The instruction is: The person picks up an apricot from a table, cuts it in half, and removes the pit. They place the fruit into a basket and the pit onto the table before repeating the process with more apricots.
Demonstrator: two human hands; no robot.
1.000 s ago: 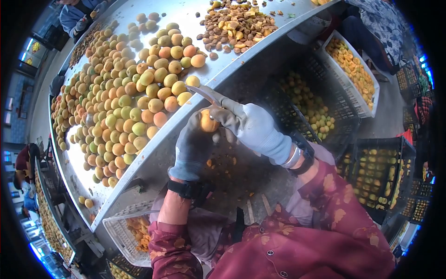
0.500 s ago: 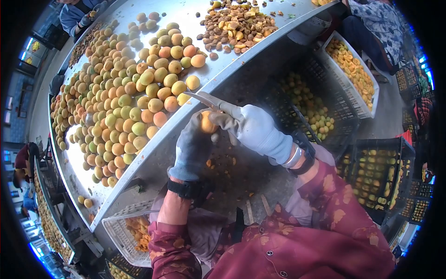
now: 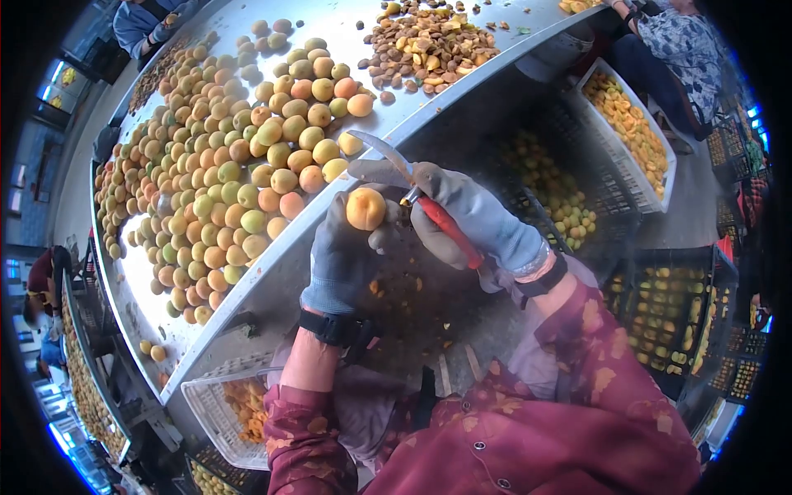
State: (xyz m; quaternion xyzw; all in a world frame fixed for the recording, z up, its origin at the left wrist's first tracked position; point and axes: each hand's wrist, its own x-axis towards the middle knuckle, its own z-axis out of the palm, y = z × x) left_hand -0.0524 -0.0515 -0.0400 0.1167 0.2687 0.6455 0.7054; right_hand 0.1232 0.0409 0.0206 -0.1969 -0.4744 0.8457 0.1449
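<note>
My left hand, in a grey-blue coated glove, is closed round an orange-yellow apricot, whose seam faces me. Beside it, my right hand, gloved alike, grips a curved-blade knife by its red handle. The knife's blade points up and left above the apricot, apart from it. A small yellow bit shows near the base of the blade. Both hands are just off the edge of the metal table, where many whole apricots lie spread out.
A heap of pits lies on the table's far part. A white crate with orange apricot pieces stands below left; another white crate stands right. Dark crates of fruit stand at right. Co-workers sit at the table's far sides.
My hands have drawn slightly apart. The right hand has turned, so the knife's red handle now shows and the blade has lifted. The apricot is now more exposed in my left hand.
</note>
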